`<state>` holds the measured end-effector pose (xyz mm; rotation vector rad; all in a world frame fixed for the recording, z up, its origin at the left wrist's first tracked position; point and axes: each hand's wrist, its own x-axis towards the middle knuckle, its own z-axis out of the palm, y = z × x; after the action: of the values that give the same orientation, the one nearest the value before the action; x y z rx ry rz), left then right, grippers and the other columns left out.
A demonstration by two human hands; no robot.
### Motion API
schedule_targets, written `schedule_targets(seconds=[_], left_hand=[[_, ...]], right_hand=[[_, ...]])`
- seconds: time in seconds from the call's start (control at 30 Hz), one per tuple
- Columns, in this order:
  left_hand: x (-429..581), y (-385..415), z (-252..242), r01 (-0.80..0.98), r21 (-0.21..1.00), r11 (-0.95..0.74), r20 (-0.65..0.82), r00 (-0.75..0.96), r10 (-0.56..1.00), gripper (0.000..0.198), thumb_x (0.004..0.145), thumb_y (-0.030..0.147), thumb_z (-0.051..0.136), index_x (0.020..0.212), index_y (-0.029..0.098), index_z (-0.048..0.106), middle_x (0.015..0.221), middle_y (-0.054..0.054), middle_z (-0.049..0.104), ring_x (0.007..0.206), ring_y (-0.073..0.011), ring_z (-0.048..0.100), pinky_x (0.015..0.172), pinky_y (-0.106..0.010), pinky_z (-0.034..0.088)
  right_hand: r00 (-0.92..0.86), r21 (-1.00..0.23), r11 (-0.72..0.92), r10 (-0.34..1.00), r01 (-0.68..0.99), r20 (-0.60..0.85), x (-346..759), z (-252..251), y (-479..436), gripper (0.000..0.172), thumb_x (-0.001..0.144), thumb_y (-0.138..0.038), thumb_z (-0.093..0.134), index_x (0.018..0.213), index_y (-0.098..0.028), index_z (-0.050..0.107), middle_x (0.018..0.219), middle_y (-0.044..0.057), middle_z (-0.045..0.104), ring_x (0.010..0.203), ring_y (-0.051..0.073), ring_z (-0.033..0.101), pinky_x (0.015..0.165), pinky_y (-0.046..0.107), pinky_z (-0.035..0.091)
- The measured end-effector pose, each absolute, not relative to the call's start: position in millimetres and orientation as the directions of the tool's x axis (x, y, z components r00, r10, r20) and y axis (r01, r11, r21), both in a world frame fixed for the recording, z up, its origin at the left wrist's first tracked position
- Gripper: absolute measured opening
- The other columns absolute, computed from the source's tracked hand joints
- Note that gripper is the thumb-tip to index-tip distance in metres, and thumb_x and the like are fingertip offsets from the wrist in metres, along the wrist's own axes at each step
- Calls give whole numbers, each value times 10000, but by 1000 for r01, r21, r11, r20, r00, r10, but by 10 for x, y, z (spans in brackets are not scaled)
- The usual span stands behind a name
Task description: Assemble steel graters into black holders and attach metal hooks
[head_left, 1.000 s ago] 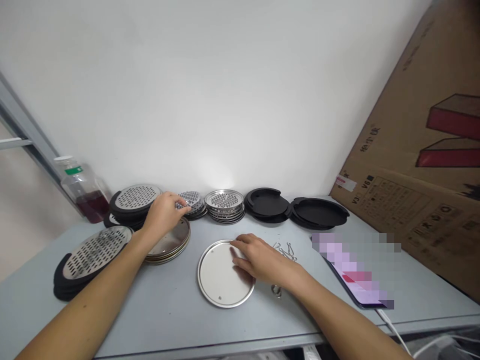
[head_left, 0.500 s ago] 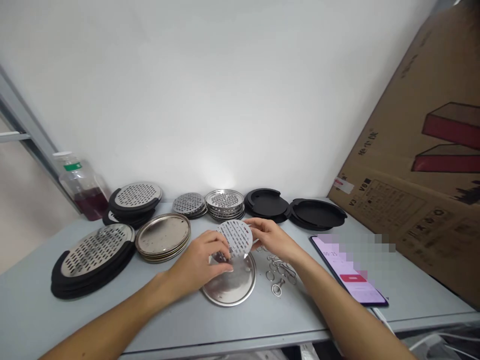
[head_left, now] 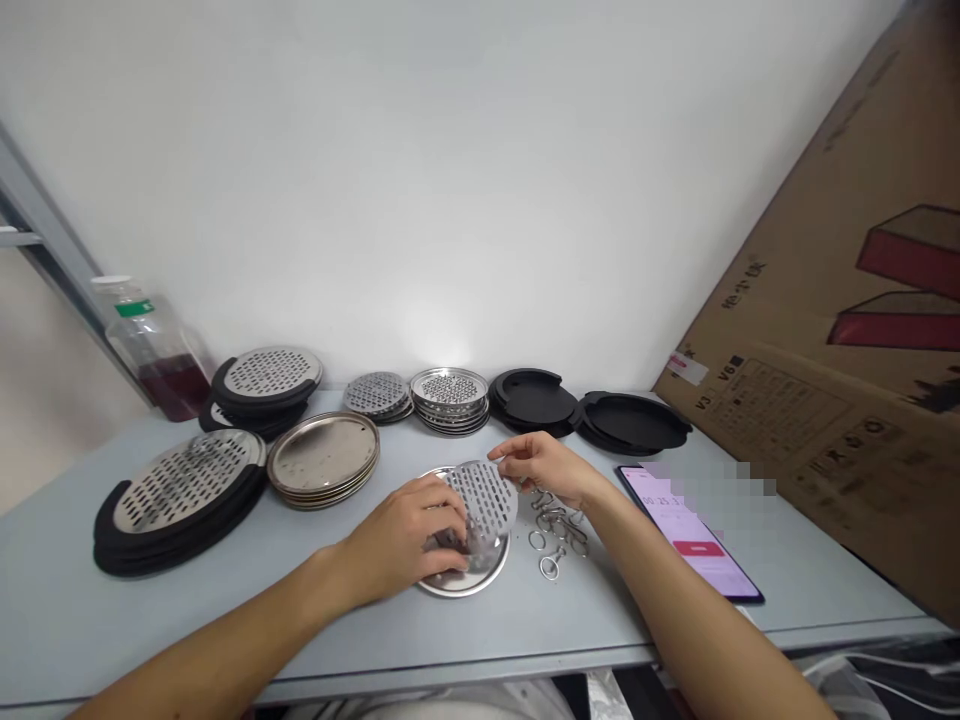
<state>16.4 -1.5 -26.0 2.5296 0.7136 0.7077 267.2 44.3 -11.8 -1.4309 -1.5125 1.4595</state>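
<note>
Perforated steel disc [head_left: 486,497] tilted over round steel tray [head_left: 465,583], contact between them can't tell | my left hand [head_left: 401,540] clamped on disc, hides its lower edge | my right hand [head_left: 544,470] at disc's upper rim, grip unclear | tray mostly hidden | metal rings [head_left: 555,530] just right of tray | phone [head_left: 690,535] screen partly blurred

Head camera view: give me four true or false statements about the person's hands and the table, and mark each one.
1. The left hand holds a perforated metal disc over a round metal tray. True.
2. The right hand grips a black lid. False: its fingers are at the disc's upper edge.
3. The small rings lie left of the tray. False: the metal rings lie right of it.
4. The plastic bottle holds dark red liquid. True.
</note>
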Motion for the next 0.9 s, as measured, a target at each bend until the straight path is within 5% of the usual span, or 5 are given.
schedule_targets(seconds=[0.13, 0.2, 0.37, 0.57, 0.9], left_hand=[[49, 47, -111, 378, 532, -757, 306, 748, 589, 295, 726, 338, 850, 948, 230, 688, 1104, -24, 680, 1100, -220, 563, 989, -348, 445], [-45, 90, -57, 426, 556, -714, 233, 745, 626, 548, 654, 383, 888, 1134, 259, 653, 1260, -46, 622, 1243, -263, 498, 1067, -394, 407], [-250, 175, -96, 539, 571, -619, -12, 760, 650, 1206, 519, 479, 916, 1533, 321, 282, 1577, -113, 288, 1449, -378, 266, 1165, -509, 294], [-251, 187, -133, 489, 593, -640, 34, 778, 627, 1204, 518, 467, 914, 1529, 298, 283, 1531, -118, 350, 1420, -364, 321, 1161, -498, 314], [-261, 183, -152, 547, 562, -620, -8, 754, 657, 1173, 489, 473, 925, 1506, 329, 359, 1551, -117, 330, 1435, -398, 285, 1146, -532, 320]], right_hand=[[-279, -926, -147, 927, 348, -252, 2690, -125, 438, 217, 716, -177, 679, 927, -135, 705, 621, -15, 618, 557, 107, 533, 490, 214, 400], [-302, -920, -122, 922, 371, -244, 2694, -132, 430, 249, 722, -185, 681, 966, -145, 706, 614, -23, 608, 573, 117, 542, 502, 219, 412], [-409, -862, 30, 888, 507, -209, 2712, -110, 385, 294, 774, -274, 681, 1047, -170, 706, 692, 5, 680, 618, 142, 579, 564, 247, 444], [-452, -721, 216, 880, 658, -149, 2709, -52, 313, 409, 730, -409, 755, 1079, -196, 730, 833, 31, 707, 715, 182, 613, 646, 277, 456], [-440, -635, 266, 888, 726, -131, 2602, -23, 241, 484, 672, -401, 802, 1121, -241, 719, 852, 11, 657, 695, 162, 565, 640, 267, 427]])
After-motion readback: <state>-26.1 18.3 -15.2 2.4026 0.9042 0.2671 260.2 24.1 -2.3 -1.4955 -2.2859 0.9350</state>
